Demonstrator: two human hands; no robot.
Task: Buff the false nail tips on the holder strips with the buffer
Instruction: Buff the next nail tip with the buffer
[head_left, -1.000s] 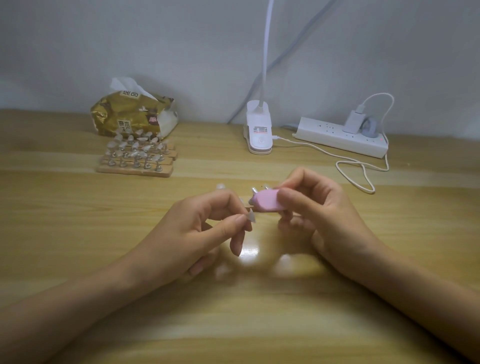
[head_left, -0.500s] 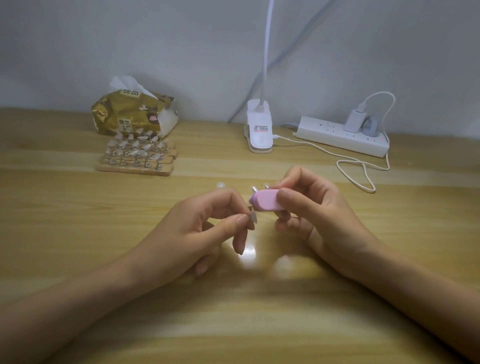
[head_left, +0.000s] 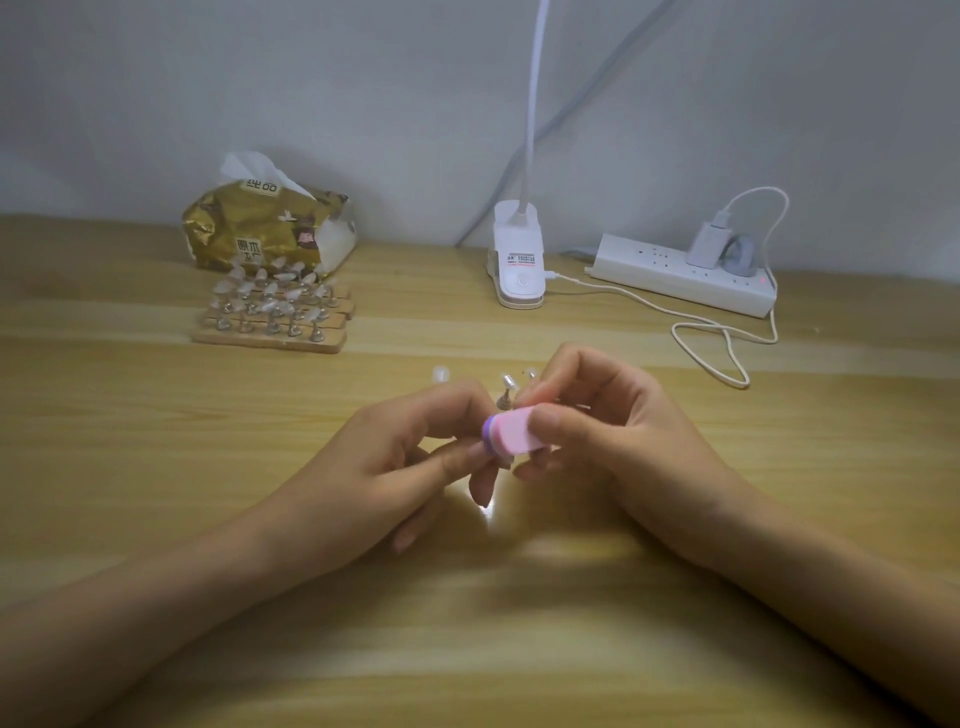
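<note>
On the desk (head_left: 156, 415), the stacked strips (head_left: 270, 317) sit well back on the left, in front of the tissue pack (head_left: 265, 228). At centre I see the left hand (head_left: 395, 467) pinching one tip and the right hand (head_left: 613, 441) pinching the buffer (head_left: 511, 434). The buffer has just slid left over the left fingertips and now hides that tip, so I judge a buffing stroke is under way.

Wooden table (head_left: 156, 415) bears tissue pack (head_left: 265, 234); holder strips (head_left: 270, 340); lamp base (head_left: 519, 270); power strip (head_left: 670, 275).

Chinese characters "原木" on the gold tissue pack (head_left: 260, 234); lamp clip label (head_left: 521, 258) illegible.
</note>
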